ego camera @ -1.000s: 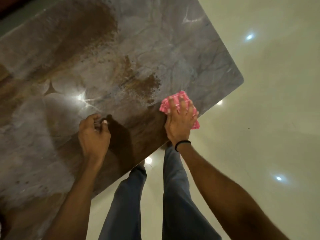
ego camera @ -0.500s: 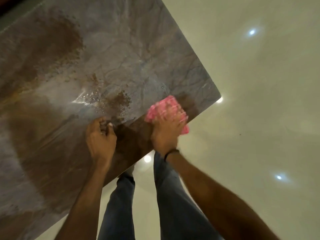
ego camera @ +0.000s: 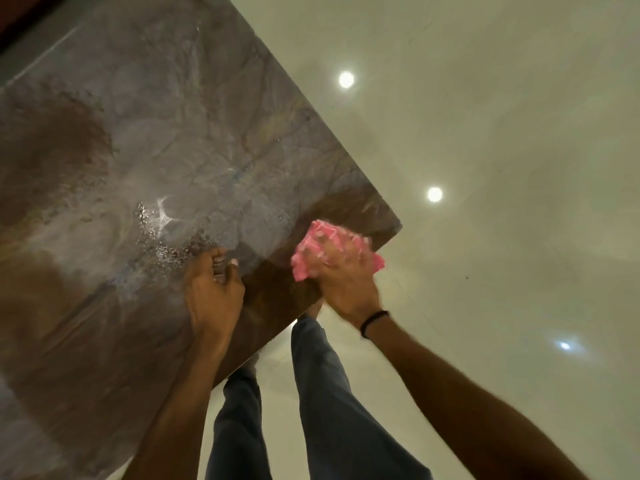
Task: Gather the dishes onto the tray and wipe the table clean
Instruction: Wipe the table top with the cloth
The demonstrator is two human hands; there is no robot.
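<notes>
Head view looks down on a polished stone worktop (ego camera: pixel 194 109) with grey veining and brown patches, set at an angle over a pale glossy floor (ego camera: pixel 502 133). Right hand (ego camera: pixel 341 277) is pressed down on a pink cloth (ego camera: pixel 320 244) close to the worktop's near corner, fingers spread over and partly closed around the bunched fabric; the cloth and fingers are blurred, and one part of the cloth overhangs the edge. A dark band (ego camera: pixel 373 322) circles the right wrist. Left hand (ego camera: pixel 213 292) rests on the worktop just beside the right, fingers curled into a loose fist; whether it holds anything cannot be told. Small droplets (ego camera: pixel 157 237) glint on the surface just beyond the left hand. Legs in blue trousers (ego camera: pixel 325 393) stand on the floor below the worktop edge.
</notes>
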